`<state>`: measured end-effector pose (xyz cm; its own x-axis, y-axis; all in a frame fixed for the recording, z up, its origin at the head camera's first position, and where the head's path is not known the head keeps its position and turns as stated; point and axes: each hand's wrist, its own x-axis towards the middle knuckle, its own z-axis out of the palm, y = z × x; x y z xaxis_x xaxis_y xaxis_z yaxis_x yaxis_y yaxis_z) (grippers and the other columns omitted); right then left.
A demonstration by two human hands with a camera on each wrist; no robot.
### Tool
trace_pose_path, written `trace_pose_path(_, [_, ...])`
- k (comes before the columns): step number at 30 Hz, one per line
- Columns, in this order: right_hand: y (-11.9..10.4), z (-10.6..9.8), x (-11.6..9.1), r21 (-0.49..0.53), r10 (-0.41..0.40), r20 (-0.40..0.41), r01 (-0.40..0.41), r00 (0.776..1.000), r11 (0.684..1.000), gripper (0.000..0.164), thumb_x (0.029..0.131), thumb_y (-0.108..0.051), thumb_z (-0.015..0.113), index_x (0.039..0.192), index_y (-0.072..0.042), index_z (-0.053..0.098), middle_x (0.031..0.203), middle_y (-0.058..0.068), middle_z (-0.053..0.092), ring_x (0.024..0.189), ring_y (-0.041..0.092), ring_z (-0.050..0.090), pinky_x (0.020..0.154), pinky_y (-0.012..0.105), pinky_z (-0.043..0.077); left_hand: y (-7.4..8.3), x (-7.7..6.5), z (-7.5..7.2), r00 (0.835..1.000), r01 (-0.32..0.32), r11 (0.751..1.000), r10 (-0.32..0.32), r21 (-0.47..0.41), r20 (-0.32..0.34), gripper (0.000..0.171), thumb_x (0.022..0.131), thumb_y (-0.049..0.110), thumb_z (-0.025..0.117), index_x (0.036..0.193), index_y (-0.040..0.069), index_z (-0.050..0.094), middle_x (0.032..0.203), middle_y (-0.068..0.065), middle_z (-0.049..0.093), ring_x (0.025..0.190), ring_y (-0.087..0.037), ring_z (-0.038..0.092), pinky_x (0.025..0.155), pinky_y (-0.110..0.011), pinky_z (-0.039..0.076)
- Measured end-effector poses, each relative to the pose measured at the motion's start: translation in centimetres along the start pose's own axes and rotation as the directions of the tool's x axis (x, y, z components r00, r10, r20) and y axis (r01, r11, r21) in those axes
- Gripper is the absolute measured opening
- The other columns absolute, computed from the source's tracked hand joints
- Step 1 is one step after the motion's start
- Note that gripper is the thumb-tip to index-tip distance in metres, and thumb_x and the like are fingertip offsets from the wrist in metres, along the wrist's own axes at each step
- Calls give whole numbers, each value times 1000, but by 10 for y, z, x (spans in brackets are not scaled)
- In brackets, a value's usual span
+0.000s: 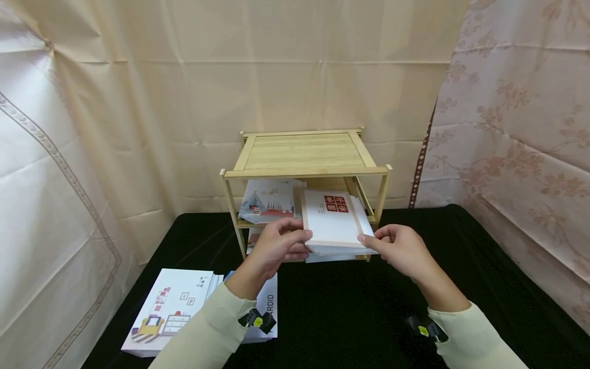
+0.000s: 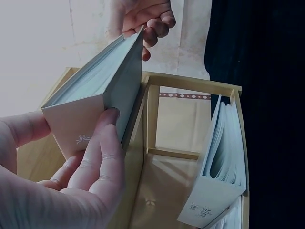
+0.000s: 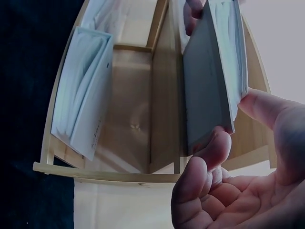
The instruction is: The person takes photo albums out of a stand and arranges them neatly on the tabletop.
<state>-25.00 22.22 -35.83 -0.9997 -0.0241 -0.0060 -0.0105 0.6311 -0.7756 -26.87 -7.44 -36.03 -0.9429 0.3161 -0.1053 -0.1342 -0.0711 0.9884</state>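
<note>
Both hands hold a white photo album with red characters on its cover, at the front of the wooden shelf rack's middle level. My left hand grips its left front corner, thumb on top and fingers beneath; in the left wrist view, its fingers wrap the spine. The right hand pinches the right front corner between thumb and fingers. In the right wrist view the album shows its cover and page edges. An illustrated album lies on the middle shelf, left of the held one.
The light wooden rack has a bare top panel and corner posts. More albums are on its lower shelf. At the table's left, a stack of illustrated albums lies beside another pile. Curtains hang behind the black-covered table.
</note>
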Motion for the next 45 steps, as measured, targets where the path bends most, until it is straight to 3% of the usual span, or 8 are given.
trace_pose_path(17, [2, 8, -21, -69, -37, -20, 35, 999, 997, 59, 86, -64, 74, 105, -8, 70, 75, 2, 67, 62, 19, 56, 52, 29, 43, -8, -19, -1, 999, -48, 996, 46, 78, 27, 43, 92, 14, 74, 129, -3, 59, 110, -17, 72, 84, -21, 77, 82, -42, 64])
trace_pose_path(45, [9, 27, -59, -79, -1, 0, 1, 1000, 997, 56, 81, -64, 79, 100, -12, 67, 76, 0, 66, 62, 17, 57, 50, 27, 45, -23, -58, -2, 994, -94, 976, 82, 197, 69, 42, 91, 14, 76, 125, -5, 60, 124, -21, 66, 93, -22, 73, 82, -39, 64])
